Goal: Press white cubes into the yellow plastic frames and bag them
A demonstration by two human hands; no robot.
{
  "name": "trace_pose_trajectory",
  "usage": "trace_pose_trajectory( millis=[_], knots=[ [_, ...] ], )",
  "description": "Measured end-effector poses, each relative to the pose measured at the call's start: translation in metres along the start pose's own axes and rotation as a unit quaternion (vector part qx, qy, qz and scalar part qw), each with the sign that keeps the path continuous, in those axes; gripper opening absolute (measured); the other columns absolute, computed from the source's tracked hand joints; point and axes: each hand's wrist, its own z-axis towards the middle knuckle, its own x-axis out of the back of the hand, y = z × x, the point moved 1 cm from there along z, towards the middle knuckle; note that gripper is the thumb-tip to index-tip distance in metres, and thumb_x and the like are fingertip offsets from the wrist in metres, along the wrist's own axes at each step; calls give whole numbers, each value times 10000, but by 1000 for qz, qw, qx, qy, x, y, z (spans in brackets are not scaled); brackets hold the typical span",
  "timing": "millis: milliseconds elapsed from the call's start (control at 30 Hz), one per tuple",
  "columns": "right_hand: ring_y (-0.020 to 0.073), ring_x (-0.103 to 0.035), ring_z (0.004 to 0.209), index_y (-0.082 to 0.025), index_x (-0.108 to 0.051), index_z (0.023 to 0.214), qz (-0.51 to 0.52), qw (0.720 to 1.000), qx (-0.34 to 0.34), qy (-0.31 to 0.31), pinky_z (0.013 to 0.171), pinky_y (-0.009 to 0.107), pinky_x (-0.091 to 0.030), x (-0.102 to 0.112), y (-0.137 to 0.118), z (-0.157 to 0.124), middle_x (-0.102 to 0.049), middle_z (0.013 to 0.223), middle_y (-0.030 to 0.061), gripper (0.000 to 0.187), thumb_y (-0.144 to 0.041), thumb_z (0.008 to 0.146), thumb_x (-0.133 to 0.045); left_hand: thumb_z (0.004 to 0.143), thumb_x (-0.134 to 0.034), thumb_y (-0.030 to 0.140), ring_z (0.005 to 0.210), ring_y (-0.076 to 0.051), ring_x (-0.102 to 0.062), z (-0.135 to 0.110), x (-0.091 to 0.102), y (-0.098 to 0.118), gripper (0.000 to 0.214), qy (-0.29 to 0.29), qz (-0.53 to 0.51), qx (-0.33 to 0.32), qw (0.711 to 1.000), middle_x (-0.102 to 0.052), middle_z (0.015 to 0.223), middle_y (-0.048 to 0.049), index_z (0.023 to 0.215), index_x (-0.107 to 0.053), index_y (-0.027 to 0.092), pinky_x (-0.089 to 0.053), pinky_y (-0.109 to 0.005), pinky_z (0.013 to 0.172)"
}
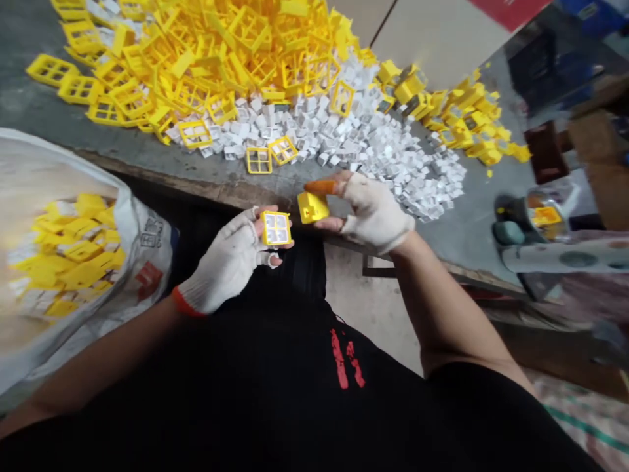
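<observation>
My left hand [228, 262], in a white glove with bare fingertips, holds a small yellow frame with white inserts [276, 228] in its four square openings. Just right of it, my right hand [371, 210] pinches a yellow block-shaped plastic piece [312, 207] between thumb and index finger. An orange cover sits on that index finger. The two held parts are close together but apart, over the table's front edge. Beyond them, two yellow window-like frames [259, 160] lie on the table, near a spread of small white pieces [383, 141].
A large heap of yellow frames [246, 33] covers the back left of the table [162, 160]. More yellow block pieces [466, 115] lie at the right. On the left stands a white sack [147, 216] holding yellow and white parts. A cardboard sheet [452, 39] is behind.
</observation>
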Motion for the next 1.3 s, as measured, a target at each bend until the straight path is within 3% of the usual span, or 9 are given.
trace_pose_trajectory(
  millis=[167,433,667,767,833,933,1033,1200,1300],
  knots=[
    [356,-762,1194,-346,-729,1499,60,994,61,65,1083,543,-653,-4,-44,-6,-781,1365,103,553,-566,995,-789,925,-848,334,938,-245,-811,-8,-1,0,300,6,8,-9,1000,-827,1131,-78,1174,-726,219,-623,-278,636],
    [313,-768,1155,-164,-731,1460,39,985,130,104,997,504,-663,-10,-48,-5,-798,1315,149,632,-656,1112,-539,892,-883,338,980,-246,-811,-11,-7,-2,326,15,30,-13,999,-829,1148,-94,1143,-729,198,-633,-274,668],
    [291,-721,1081,-242,-749,1459,-28,987,103,119,950,459,-584,-24,-68,-14,-795,1291,135,579,-651,1119,-520,948,-817,383,1036,-266,-783,-22,-5,0,410,6,146,-67,987,-811,1250,-91,1317,-773,210,-656,-353,781],
    [313,-709,1156,-267,-789,1397,-26,992,41,118,1026,497,-552,-37,-84,-14,-796,1314,146,466,-532,1148,-498,867,-871,242,1104,-271,-756,-25,-5,8,381,34,282,-150,947,-815,1208,-52,1242,-807,215,-633,-383,966],
    [328,-702,1229,-289,-782,1409,48,990,-8,131,1099,523,-546,-44,-87,-14,-786,1350,140,474,-587,1116,-558,852,-848,177,1117,-267,-752,-27,-8,13,329,39,326,-183,927,-818,1160,-43,1175,-801,208,-606,-378,1029],
    [322,-735,1205,-290,-769,1402,266,946,-69,171,1091,513,-600,-46,-81,-13,-787,1290,112,697,-817,949,-705,869,-822,192,1090,-276,-771,-32,-15,17,367,41,315,-190,929,-819,1179,-64,1232,-766,207,-624,-387,976],
    [281,-780,1067,-256,-806,1267,448,874,-93,166,1000,456,-653,-44,-79,-12,-798,1120,73,719,-825,829,-839,850,-843,179,1118,-306,-774,-41,-19,18,422,59,324,-215,919,-813,1209,-84,1262,-757,215,-615,-427,1020],
    [248,-777,1006,-266,-826,1160,525,820,-69,219,940,414,-669,-42,-92,-11,-806,1048,43,552,-654,794,-967,869,-878,221,1217,-343,-738,-53,-14,17,456,46,367,-264,891,-781,1316,-96,1306,-747,244,-555,-497,1141],
    [233,-788,910,-244,-803,1095,594,779,-93,181,829,376,-681,-49,-91,-9,-818,981,36,597,-643,708,-1020,877,-879,261,1211,-329,-734,-46,-12,22,404,38,354,-254,899,-780,1301,-94,1262,-757,243,-569,-477,1121]
  ],
)
